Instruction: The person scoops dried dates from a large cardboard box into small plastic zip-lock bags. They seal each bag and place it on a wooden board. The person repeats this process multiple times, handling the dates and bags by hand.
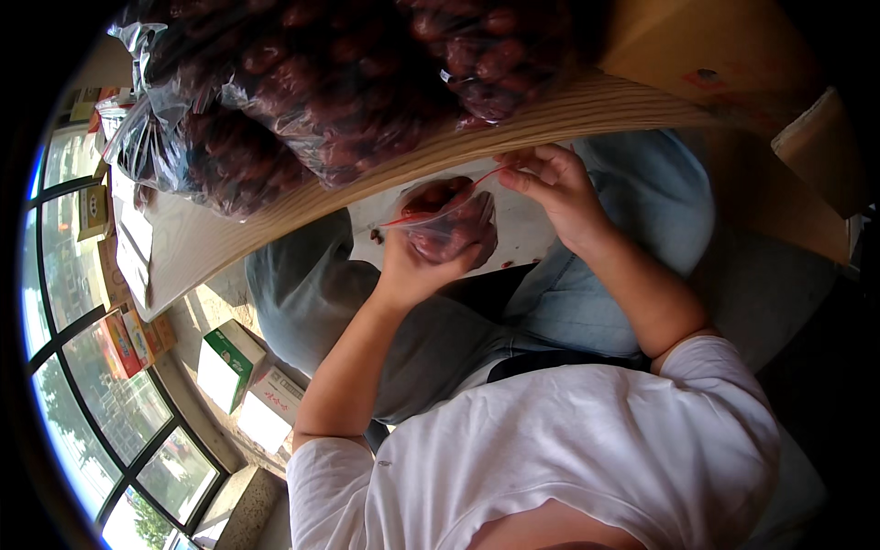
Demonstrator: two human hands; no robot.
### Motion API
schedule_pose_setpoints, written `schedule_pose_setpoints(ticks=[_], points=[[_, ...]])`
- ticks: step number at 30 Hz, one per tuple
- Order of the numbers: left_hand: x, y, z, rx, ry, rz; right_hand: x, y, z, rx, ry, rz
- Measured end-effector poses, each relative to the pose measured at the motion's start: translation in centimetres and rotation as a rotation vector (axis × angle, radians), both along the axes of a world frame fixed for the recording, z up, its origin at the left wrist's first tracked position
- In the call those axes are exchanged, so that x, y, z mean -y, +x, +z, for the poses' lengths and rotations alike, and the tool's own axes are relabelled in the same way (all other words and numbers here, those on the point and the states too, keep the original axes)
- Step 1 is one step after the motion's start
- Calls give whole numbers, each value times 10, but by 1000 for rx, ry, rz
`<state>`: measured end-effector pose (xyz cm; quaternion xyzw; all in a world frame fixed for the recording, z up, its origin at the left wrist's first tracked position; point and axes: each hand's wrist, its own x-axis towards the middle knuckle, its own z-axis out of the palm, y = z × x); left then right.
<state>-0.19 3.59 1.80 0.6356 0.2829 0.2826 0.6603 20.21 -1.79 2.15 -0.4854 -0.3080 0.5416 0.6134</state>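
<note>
My left hand (419, 268) is closed around the lower part of a clear zip bag (450, 230) with dark red fruit, which look like dried jujubes, in it. The bag's mouth gapes along its red zip strip. My right hand (543, 185) pinches the right end of that strip between thumb and fingertips. The bag is held above my lap, just below the edge of a wooden table (275, 230). On the table lie several larger clear bags of the same dark red fruit (330, 103), partly in shadow.
A cardboard box (818, 151) stands at the right. At the left are papers (134, 240) on the table, a green and white box (230, 364) and a white carton (271, 409) on the floor, and windows. A few fruits (376, 236) lie on a pale surface below.
</note>
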Motion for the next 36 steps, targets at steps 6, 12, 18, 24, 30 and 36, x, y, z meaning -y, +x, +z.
schedule_pose_setpoints(ticks=[6, 12, 18, 24, 30, 36], points=[[-3, 2, -1, -4, 30, 47, 0, 3, 1, 12, -46, -24], [0, 8, 6, 27, -3, 56, 2, -1, -10, 93, -100, -32], [0, 5, 0, 23, -30, 51, -1, -2, -15, 248, 32, -46], [-4, 1, 1, -59, -9, 5, -2, 1, -10, 248, 15, -27], [-2, 6, 3, -7, 32, 58, -1, 1, -12, 224, 7, -49], [-1, 7, 5, 23, -3, 53, 1, 2, -18, 327, -19, -3]])
